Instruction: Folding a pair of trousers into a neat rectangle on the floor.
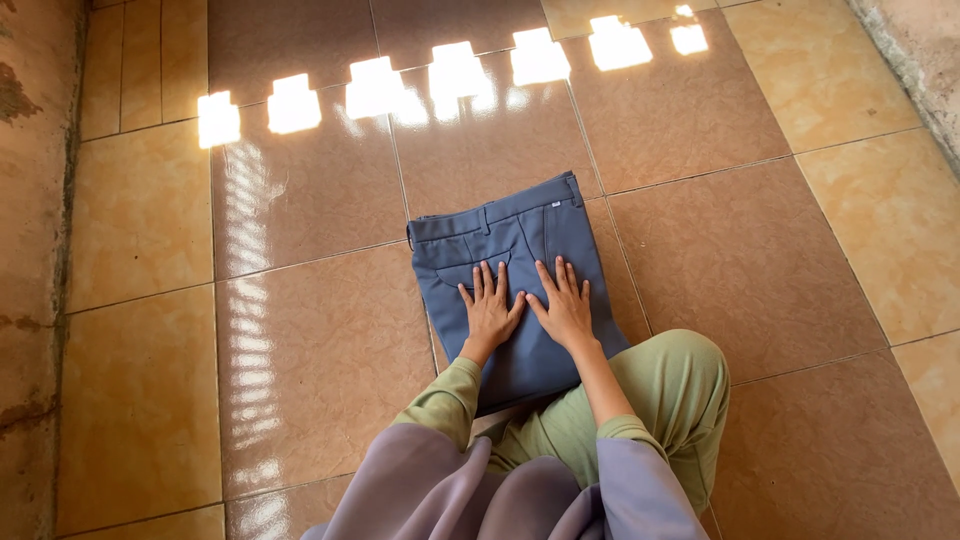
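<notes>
A pair of folded blue-grey trousers [520,235] lies flat on the tiled floor, waistband at the far end. My left hand [489,310] rests palm down on the fabric with fingers spread. Beside it, my right hand [565,306] presses flat on the trousers too, fingers apart. The thumbs nearly touch. Neither hand grips anything. My green sleeves and a bent knee in green cloth [675,385] sit at the trousers' near end.
Glossy brown and tan floor tiles [300,350] surround the trousers. Bright sunlight patches [455,70] fall across the far tiles. A rough wall base [30,250] runs along the left, another at the top right corner [915,60].
</notes>
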